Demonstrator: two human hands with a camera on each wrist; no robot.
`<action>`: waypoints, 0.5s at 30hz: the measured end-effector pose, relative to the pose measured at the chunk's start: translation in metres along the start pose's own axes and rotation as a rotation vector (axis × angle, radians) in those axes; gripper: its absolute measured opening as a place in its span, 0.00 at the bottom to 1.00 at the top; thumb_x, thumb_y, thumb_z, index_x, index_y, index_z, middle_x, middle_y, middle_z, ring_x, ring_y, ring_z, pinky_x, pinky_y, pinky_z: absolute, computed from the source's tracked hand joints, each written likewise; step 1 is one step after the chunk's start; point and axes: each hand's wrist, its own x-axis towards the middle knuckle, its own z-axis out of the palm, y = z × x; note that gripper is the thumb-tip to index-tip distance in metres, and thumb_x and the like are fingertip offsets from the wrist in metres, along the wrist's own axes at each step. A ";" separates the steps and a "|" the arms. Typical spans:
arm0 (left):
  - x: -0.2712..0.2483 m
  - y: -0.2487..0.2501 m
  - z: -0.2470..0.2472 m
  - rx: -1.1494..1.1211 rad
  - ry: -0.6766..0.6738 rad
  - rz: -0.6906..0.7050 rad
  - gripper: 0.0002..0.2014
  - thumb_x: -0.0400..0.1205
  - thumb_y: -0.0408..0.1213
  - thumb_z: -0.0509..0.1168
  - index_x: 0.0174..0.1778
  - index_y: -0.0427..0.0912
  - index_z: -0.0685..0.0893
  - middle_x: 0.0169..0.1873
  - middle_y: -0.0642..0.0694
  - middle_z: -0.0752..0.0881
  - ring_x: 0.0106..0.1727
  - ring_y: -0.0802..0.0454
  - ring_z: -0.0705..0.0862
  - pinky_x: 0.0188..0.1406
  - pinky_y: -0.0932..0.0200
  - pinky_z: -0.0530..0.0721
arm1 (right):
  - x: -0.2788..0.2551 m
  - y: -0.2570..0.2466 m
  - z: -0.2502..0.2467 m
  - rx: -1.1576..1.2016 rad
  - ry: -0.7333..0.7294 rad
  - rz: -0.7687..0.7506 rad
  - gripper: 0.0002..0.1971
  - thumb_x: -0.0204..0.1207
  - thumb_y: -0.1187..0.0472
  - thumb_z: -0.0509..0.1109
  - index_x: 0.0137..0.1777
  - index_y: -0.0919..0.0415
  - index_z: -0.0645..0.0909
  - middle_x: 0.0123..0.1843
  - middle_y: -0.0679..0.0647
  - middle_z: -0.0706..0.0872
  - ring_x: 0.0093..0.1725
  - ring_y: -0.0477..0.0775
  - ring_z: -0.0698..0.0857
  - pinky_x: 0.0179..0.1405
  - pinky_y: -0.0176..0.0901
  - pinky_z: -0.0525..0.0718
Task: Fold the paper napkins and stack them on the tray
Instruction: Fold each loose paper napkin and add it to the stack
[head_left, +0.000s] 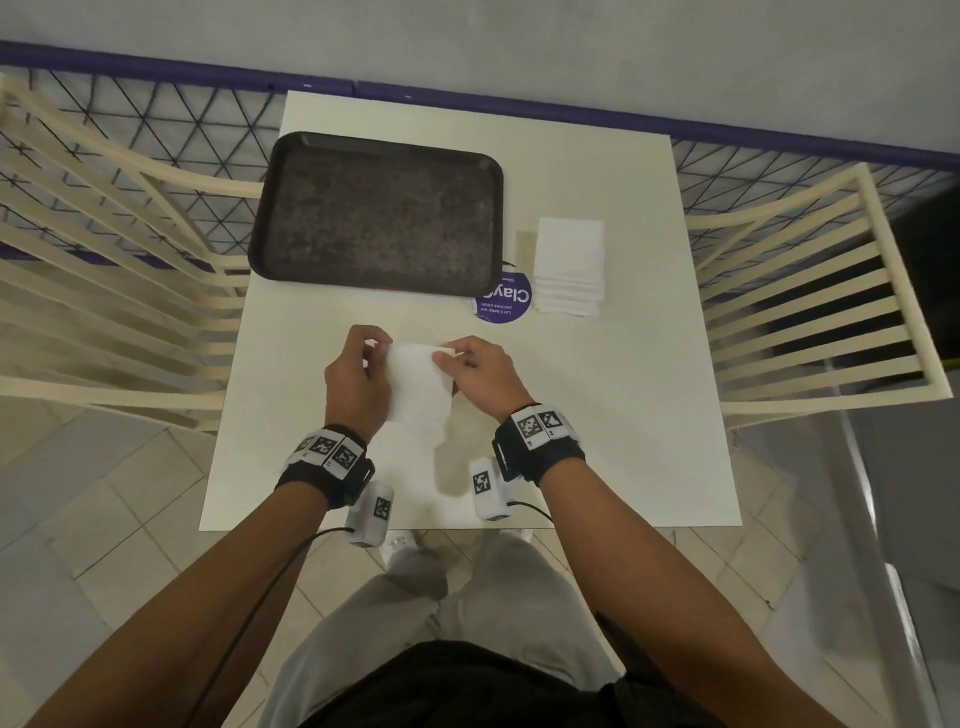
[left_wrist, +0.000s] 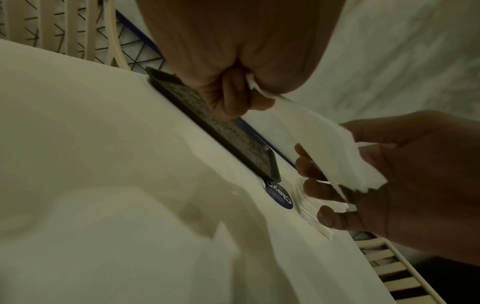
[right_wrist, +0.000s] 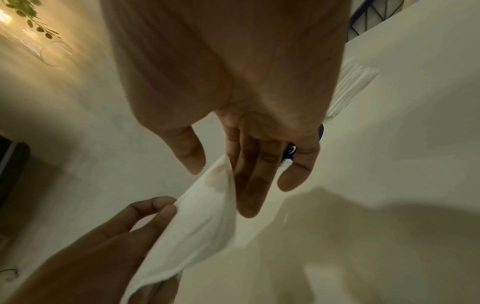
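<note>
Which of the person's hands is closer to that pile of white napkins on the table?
Right. The right hand sits just below the napkin pile, while the left hand is farther off, across the held napkin.

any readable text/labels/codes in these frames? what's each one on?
"Clay": large white letters on the round purple sticker on the table, upside down to the wearer and cut off by the tray.
"Let's keep our pantries clean": small line on the same sticker, only just legible.
Another line at the sticker's edge: too small to read.
Black-and-white square marker codes on both wristbands and camera units: patterns, no words.
</note>
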 end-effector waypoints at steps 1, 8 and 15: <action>0.002 0.001 0.001 0.001 -0.004 -0.002 0.06 0.91 0.35 0.60 0.55 0.50 0.81 0.42 0.45 0.86 0.35 0.53 0.80 0.36 0.61 0.78 | -0.002 0.000 -0.001 -0.033 0.007 -0.005 0.12 0.80 0.52 0.74 0.55 0.59 0.85 0.38 0.47 0.90 0.40 0.42 0.87 0.50 0.40 0.82; 0.022 0.017 0.018 -0.046 -0.032 0.038 0.06 0.89 0.34 0.61 0.56 0.46 0.83 0.48 0.55 0.87 0.43 0.67 0.83 0.40 0.76 0.76 | -0.003 -0.002 -0.020 -0.035 0.180 -0.049 0.07 0.81 0.57 0.73 0.52 0.61 0.84 0.42 0.51 0.87 0.48 0.55 0.86 0.54 0.45 0.81; 0.066 0.065 0.069 -0.147 -0.132 -0.084 0.05 0.88 0.42 0.67 0.57 0.46 0.83 0.42 0.51 0.86 0.38 0.52 0.84 0.25 0.60 0.84 | 0.040 -0.006 -0.090 -0.046 0.297 -0.082 0.08 0.81 0.58 0.72 0.44 0.61 0.80 0.38 0.52 0.82 0.39 0.52 0.79 0.48 0.46 0.80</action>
